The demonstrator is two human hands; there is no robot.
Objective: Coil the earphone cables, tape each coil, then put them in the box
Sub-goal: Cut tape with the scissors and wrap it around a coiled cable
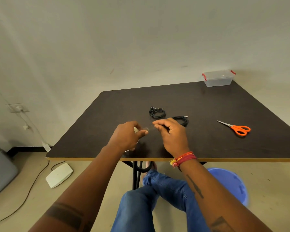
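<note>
Tape (147, 128) stretches between my left hand (128, 137) gripping the roll and my right hand (172, 135) pinching its end, near the scissors (236, 128); I'd keep it taut before cutting.

Both hands over the dark table (208, 144): left hand (128, 137) grips a tape roll (136, 130), right hand (172, 133) pinches the clear strip (149, 128) stretched between them. Two coiled black earphones (157, 113) sit just beyond, orange scissors (238, 128) off right.

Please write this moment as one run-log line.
left hand: holds tape roll | right hand: pinches tape end | coils: untaped | box: closed
</note>
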